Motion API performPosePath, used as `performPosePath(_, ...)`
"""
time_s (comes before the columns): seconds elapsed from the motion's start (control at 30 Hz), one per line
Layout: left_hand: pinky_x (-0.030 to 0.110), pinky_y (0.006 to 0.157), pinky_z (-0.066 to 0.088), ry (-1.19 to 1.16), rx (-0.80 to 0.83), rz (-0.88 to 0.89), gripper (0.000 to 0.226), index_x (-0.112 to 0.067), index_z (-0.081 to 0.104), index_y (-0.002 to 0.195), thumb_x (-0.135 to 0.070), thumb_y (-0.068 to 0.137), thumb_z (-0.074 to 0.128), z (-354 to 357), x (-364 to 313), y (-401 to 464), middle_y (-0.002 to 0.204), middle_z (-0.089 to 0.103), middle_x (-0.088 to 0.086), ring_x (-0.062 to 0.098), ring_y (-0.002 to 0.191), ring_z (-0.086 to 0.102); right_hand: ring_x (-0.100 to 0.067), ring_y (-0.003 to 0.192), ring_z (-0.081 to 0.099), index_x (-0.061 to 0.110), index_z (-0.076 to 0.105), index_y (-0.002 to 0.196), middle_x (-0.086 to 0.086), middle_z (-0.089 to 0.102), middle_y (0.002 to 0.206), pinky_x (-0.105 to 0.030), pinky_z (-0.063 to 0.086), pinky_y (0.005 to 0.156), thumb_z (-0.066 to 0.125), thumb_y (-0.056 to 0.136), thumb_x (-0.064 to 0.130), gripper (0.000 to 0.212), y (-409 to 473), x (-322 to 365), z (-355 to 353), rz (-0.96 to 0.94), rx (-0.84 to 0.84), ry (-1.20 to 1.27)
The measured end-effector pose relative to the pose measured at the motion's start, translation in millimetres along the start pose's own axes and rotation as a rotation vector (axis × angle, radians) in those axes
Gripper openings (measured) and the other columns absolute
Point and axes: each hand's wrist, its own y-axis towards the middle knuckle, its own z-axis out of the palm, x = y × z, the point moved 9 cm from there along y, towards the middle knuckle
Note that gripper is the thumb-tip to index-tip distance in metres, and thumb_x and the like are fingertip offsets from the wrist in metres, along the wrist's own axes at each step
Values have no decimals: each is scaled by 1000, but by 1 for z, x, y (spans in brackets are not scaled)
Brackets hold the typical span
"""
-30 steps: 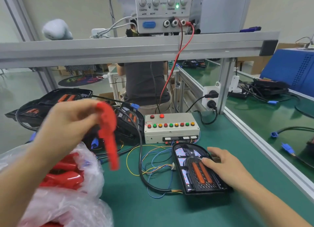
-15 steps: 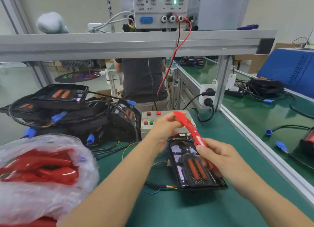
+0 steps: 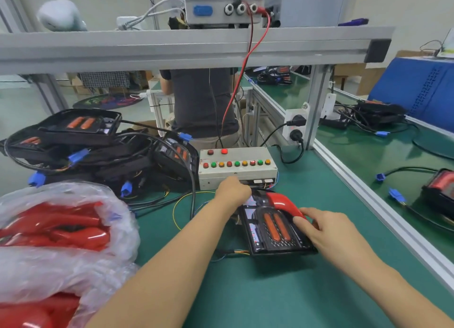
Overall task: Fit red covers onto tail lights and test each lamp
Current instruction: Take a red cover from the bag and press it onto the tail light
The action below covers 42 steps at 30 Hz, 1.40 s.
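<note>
Now both hands (image 3: 233, 190) (image 3: 324, 229) seemingly grip the red cover (image 3: 282, 203) against the tail light (image 3: 275, 232).

On the tabletop (image 3: 282, 291) a tail light (image 3: 275, 229) lies just before the button box (image 3: 237, 166), with a cover (image 3: 282, 202) on its right edge. A bag (image 3: 61, 241) of covers sits at left, a pile of lamps (image 3: 98, 150) behind it
</note>
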Motion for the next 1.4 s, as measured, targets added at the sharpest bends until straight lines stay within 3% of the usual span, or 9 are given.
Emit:
performPosePath(0.17, 25, 51, 32, -208, 110, -125, 25, -4, 40, 68, 12, 88, 39, 3, 4, -11, 76, 40, 9, 19, 57, 32, -28, 82, 62, 18, 64, 107, -2, 68, 80, -35, 51, 72, 44, 99, 42, 33, -4, 9, 1, -29, -12, -27)
performPosePath(0.33, 15, 35, 39, -701, 237, -205, 19, -6, 45, 68, -3, 88, 46, 11, 4, -25, 60, 51, 9, 17, 36, 52, -26, 75, 61, 21, 60, 104, 2, 63, 70, -34, 47, 66, 44, 98, 43, 28, -9, 26, 1, -107, -41, -42)
performPosePath(0.47, 29, 60, 56, -778, 297, -143, 39, -4, 66, 107, -29, 79, 75, 15, -3, -22, 86, 73, 14, 24, 64, 67, -28, 87, 64, 23, 57, 119, 0, 72, 91, -36, 49, 74, 40, 99, 47, 36, -16, 37, 0, -128, -71, -97)
performPosePath(0.63, 33, 64, 58, -745, 256, -82, 49, -3, 68, 108, -23, 67, 85, 7, 1, -17, 90, 74, 16, 27, 71, 70, -15, 91, 53, 35, 52, 129, 10, 52, 98, -31, 38, 66, 37, 94, 59, 45, -19, 44, -5, -144, -140, -284)
performPosePath(0.73, 26, 51, 54, -751, 238, -32, 39, -7, 71, 100, -22, 67, 84, 1, -1, -16, 81, 75, 10, 21, 64, 71, -7, 95, 59, 45, 49, 123, 14, 48, 107, -16, 44, 69, 65, 84, 51, 43, -12, 19, 7, 28, 47, 337)
performPosePath(0.83, 25, 47, 52, -781, 255, -14, 37, -4, 71, 100, -19, 68, 84, -1, -4, -19, 77, 74, 12, 22, 60, 71, -20, 95, 72, 26, 53, 126, 0, 70, 114, -41, 56, 91, 75, 73, 39, 59, -17, 10, 41, 275, 378, 969)
performPosePath(0.9, 27, 50, 53, -762, 264, -6, 42, -3, 70, 101, -21, 67, 85, -1, -6, -19, 80, 74, 14, 24, 62, 71, -27, 96, 72, 12, 63, 119, -9, 74, 107, -46, 55, 91, 72, 76, 30, 48, -18, 13, 46, 269, 440, 1067)
performPosePath(1.07, 30, 56, 55, -767, 269, 8, 38, -2, 72, 95, -20, 64, 85, -1, -5, -18, 84, 74, 17, 27, 66, 71, -28, 88, 74, 6, 71, 107, -14, 75, 99, -25, 58, 64, 68, 85, 18, 25, -16, 13, 43, 259, 388, 1122)
performPosePath(1.4, 35, 73, 57, -760, 261, 12, 45, -5, 69, 110, -25, 72, 81, -1, -3, -13, 91, 74, 14, 27, 79, 71, -32, 83, 74, 4, 73, 100, -16, 76, 92, -25, 58, 64, 69, 86, 15, 18, -9, 12, 41, 285, 296, 1088)
